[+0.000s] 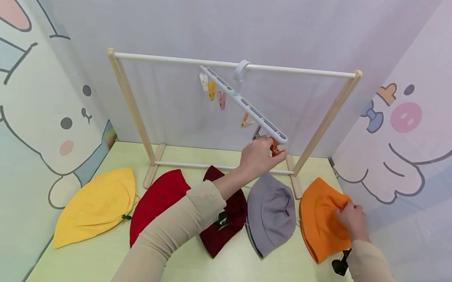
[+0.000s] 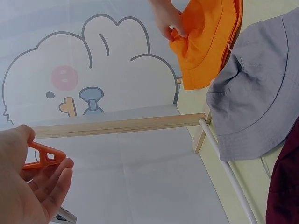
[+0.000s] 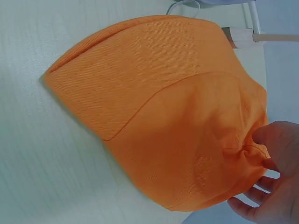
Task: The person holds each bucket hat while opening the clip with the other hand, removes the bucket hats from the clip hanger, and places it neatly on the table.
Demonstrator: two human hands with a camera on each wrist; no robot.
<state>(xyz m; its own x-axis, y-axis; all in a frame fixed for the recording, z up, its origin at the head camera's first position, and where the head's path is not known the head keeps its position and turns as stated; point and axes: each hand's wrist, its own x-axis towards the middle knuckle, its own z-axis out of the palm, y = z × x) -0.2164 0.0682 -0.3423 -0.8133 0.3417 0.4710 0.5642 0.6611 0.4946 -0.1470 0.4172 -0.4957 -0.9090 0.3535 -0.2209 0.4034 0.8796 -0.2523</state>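
Hats in a row on the pale green table point(image 1: 86, 262), left to right: yellow hat point(image 1: 95, 206), red hat point(image 1: 156, 199), dark red hat point(image 1: 227, 214), grey hat point(image 1: 271, 213), orange hat point(image 1: 322, 218). All lie flat in front of the wooden drying rack point(image 1: 134, 109), whose white top rail point(image 1: 169, 59) carries a white clip hanger point(image 1: 247, 103), tilted down toward the right. Small clips in cream, yellow, pink and tan hang from the hanger.

Left hand point(image 1: 257, 158): raised over the dark red and grey hats, at the hanger's low right end. Thumb and fingers pinch an orange clip point(image 1: 275, 149); the left wrist view shows the clip point(image 2: 43, 156) held between thumb and forefinger, other fingers loosely extended. A grey clip sits just beside it on the hanger.

Right hand point(image 1: 353, 220): on the table at the right edge of the orange hat, fingers curled into the cloth and bunching it. Right wrist view confirms the fabric point(image 3: 163, 116) gathered between thumb and fingertips point(image 3: 268, 163). Hat otherwise rests on the table, just beside the grey hat.

Hands well apart, each gripping its own item. A black strap fitting point(image 1: 340, 264) lies below the orange hat, near the right sleeve
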